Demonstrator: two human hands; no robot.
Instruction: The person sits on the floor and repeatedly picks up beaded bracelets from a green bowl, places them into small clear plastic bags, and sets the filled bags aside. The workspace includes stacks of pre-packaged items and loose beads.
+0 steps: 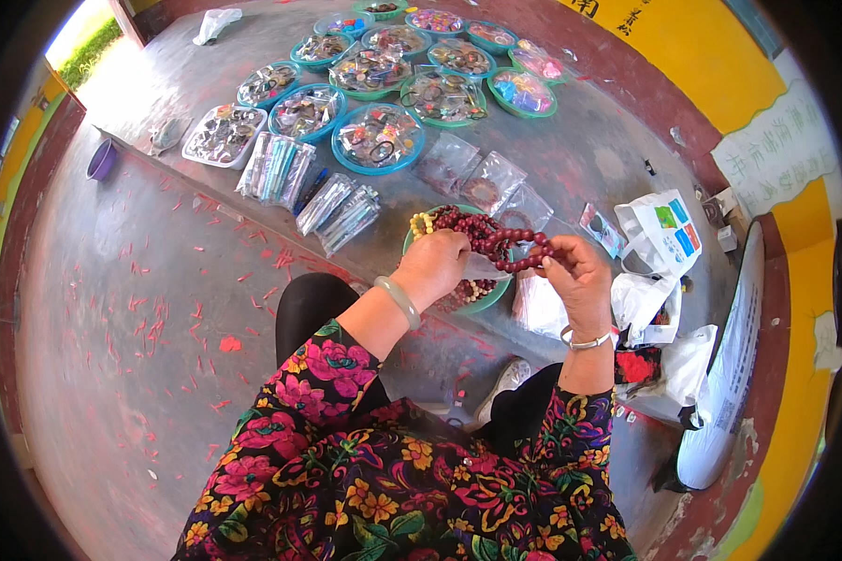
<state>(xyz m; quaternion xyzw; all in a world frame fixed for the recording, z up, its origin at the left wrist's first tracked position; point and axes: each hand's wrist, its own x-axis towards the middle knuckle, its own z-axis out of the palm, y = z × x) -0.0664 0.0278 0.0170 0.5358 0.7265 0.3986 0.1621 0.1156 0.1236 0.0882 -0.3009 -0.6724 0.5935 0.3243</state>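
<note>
Dark red round-bead bracelets hang between my hands. My right hand pinches them between thumb and fingers. My left hand is closed at the edge of a clear plastic bag, which lies against the beads; its fingertips are partly hidden. Underneath both hands stands a green bowl holding more dark red beads and some cream-yellow beads. A pale bangle circles my left wrist, and a silver one my right.
Several basins of small bagged goods stand ahead. Nearer lie bundles of packaged pens and clear bags with bracelets. A stack of clear bags and a white carrier bag are at right. A purple bucket stands far left.
</note>
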